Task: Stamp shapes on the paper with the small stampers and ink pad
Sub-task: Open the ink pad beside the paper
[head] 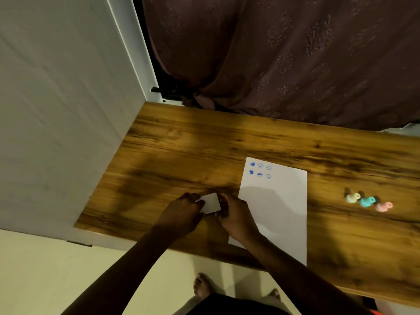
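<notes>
Both hands, left [181, 212] and right [234, 212], pinch the pad [211, 203] by its side edges near the table's [181, 144] front edge, left of the paper [277, 212]; it's likely light, rigid, slick plastic, so grip the sides, avoiding ink.

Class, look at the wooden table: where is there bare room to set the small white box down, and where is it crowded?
Free: the far strip of wooden table below the maroon curtain, and the left end beside the grey wall. Crowded: both hands, left hand and right hand, around the small white box, beside the white paper.
</notes>
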A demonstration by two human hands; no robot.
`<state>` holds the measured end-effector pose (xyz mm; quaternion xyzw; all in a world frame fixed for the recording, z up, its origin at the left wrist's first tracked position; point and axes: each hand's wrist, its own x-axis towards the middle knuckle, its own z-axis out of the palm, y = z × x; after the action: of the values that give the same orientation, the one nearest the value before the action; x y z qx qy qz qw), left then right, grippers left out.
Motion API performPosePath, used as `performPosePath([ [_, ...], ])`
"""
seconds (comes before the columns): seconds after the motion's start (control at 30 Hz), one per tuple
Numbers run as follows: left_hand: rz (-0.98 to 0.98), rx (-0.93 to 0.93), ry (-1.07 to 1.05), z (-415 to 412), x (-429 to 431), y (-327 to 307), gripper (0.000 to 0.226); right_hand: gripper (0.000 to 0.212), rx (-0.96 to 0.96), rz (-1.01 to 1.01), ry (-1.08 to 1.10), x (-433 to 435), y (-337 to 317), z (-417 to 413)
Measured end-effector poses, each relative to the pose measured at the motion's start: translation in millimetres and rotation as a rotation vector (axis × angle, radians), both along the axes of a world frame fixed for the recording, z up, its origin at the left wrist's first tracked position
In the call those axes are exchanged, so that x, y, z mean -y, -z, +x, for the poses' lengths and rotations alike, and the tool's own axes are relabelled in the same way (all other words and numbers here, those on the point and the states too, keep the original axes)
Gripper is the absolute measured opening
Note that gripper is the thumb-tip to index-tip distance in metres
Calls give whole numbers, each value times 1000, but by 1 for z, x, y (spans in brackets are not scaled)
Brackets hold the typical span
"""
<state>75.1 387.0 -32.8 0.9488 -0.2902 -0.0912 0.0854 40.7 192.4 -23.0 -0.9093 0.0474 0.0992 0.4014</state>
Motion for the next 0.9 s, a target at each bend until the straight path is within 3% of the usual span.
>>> performPosePath([
  [0.27,-44,32,148,8,-5,-10,37,55,42,-61,22,-3,6,1],
  [0.43,-121,-60,97,18,-9,-17,48,54,29,-62,28,-2,7,3],
  [0.63,-280,-119,-35,34,-13,-20,40,59,-6,-75,21,-2,7,3],
  [0.9,-346,-148,-133,43,-14,-20,39,59,-31,-30,26,-1,5,1],
])
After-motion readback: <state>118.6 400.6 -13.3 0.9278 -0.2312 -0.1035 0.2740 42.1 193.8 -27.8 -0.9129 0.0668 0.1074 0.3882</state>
